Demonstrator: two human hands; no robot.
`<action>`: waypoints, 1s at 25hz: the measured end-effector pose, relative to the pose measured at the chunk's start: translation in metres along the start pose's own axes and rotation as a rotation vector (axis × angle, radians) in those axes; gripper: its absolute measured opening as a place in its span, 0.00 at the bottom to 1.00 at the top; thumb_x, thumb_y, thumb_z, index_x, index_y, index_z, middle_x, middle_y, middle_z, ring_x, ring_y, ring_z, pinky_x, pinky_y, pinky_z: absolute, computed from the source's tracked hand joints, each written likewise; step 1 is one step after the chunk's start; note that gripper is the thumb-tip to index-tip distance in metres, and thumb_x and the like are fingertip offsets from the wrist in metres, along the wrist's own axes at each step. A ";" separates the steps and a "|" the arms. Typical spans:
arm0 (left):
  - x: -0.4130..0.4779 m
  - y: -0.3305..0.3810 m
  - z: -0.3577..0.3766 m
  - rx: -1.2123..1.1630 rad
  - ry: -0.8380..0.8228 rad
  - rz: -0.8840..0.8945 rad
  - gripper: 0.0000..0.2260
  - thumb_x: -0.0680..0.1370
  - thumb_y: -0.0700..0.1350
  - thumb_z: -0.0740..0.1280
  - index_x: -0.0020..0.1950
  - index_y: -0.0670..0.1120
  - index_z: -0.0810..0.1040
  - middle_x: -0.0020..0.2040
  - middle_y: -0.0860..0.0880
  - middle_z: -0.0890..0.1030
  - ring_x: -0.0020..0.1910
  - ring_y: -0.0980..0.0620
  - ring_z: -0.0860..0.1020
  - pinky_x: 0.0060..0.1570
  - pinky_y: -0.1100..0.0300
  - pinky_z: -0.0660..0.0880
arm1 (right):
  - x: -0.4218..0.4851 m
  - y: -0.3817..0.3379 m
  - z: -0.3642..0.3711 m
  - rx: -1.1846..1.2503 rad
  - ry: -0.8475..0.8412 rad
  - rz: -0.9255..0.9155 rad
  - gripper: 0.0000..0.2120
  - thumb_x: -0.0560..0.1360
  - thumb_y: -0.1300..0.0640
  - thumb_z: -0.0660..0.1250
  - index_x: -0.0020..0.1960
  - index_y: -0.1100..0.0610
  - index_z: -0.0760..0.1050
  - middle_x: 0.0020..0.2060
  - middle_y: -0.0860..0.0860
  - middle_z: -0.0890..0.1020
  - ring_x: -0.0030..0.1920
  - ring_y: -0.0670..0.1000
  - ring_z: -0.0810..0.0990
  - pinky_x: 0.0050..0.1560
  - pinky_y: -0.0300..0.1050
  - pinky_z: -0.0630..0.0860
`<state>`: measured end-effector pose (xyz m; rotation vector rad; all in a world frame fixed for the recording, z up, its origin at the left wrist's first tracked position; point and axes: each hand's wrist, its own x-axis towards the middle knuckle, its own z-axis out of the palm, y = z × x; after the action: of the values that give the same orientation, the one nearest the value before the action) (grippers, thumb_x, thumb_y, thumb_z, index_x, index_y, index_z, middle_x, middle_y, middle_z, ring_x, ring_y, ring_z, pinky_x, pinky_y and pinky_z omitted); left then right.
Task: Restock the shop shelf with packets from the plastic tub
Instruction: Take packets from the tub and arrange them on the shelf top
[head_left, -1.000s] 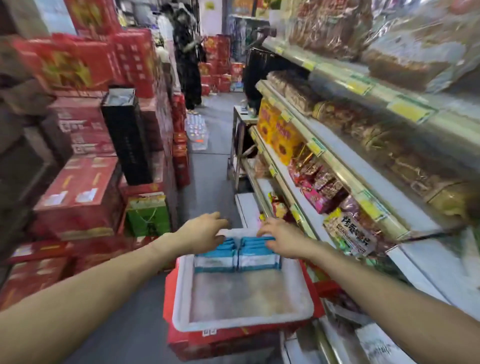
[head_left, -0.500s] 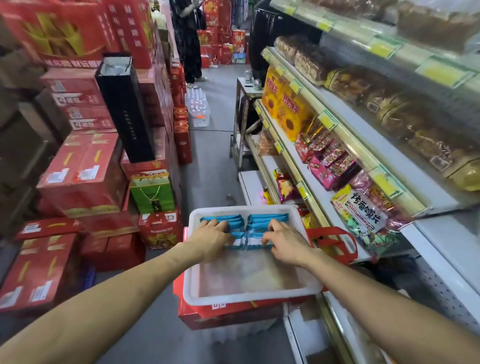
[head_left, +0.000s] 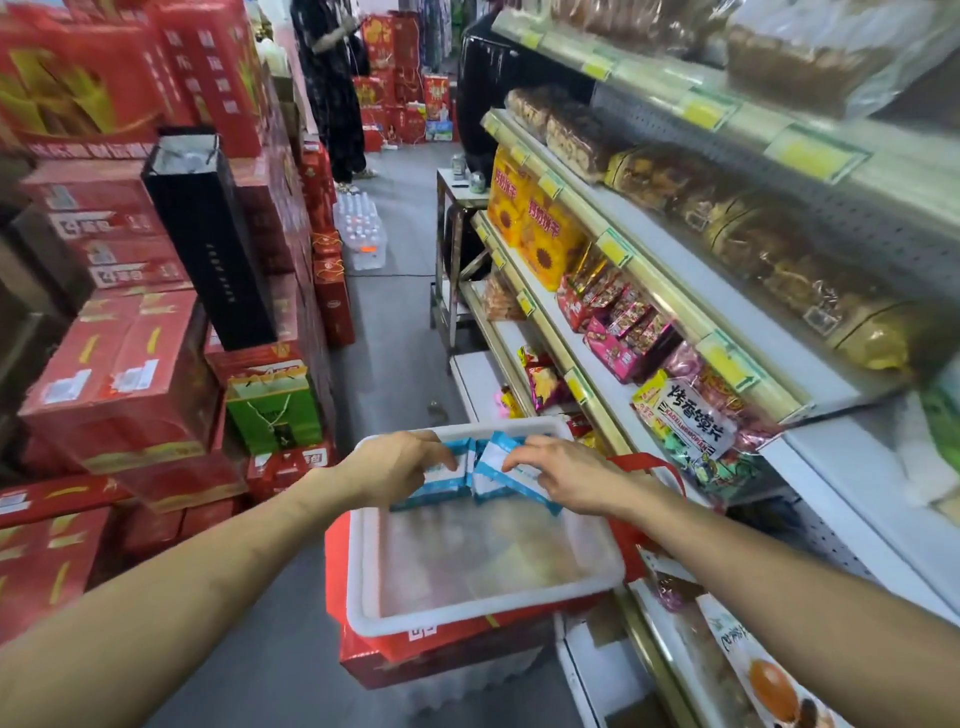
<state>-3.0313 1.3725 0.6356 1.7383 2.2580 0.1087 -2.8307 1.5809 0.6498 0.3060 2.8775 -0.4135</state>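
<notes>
Half a second back: both hands pressed flat on the packet rows. Now lifting. Gripping with left hand (head_left: 400, 467), fingers clamped on one stack of flat blue-and-white wrapped packets (head_left: 441, 480); pinching a second, tilted stack (head_left: 501, 465) with right hand (head_left: 563, 478). Both stacks held just above the far end of the white rectangular plastic tub (head_left: 483, 608), lower centre of frame, atop a red cardboard carton (head_left: 447, 652). No other packets visible inside, so probably the last load. Next: swing right to the white metal shelf (head_left: 769, 332).

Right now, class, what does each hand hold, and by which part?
Blue-and-white packets: left hand grips the left stack, right hand the right stack, each by its top edge.
</notes>
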 end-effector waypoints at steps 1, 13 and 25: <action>0.004 -0.001 -0.021 -0.020 0.014 0.025 0.26 0.75 0.37 0.61 0.66 0.60 0.78 0.62 0.56 0.77 0.58 0.49 0.79 0.52 0.52 0.77 | -0.004 0.001 -0.022 0.005 0.023 -0.012 0.24 0.77 0.65 0.65 0.65 0.40 0.76 0.61 0.45 0.75 0.59 0.50 0.77 0.54 0.51 0.76; 0.069 0.153 -0.324 -0.194 0.278 0.445 0.29 0.75 0.32 0.66 0.59 0.68 0.81 0.64 0.62 0.77 0.61 0.59 0.77 0.60 0.57 0.74 | -0.202 0.029 -0.342 -0.064 0.557 0.141 0.18 0.77 0.64 0.71 0.59 0.43 0.83 0.59 0.41 0.80 0.58 0.42 0.76 0.62 0.42 0.71; 0.120 0.501 -0.386 -0.203 0.045 0.940 0.27 0.77 0.32 0.66 0.56 0.66 0.84 0.64 0.62 0.78 0.60 0.57 0.78 0.67 0.50 0.76 | -0.532 0.072 -0.370 -0.178 0.729 0.559 0.22 0.76 0.67 0.70 0.58 0.40 0.82 0.58 0.36 0.81 0.58 0.41 0.78 0.63 0.49 0.74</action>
<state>-2.6961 1.6668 1.0997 2.5066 1.2083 0.5404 -2.3740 1.6670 1.1073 1.4341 3.2387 0.0889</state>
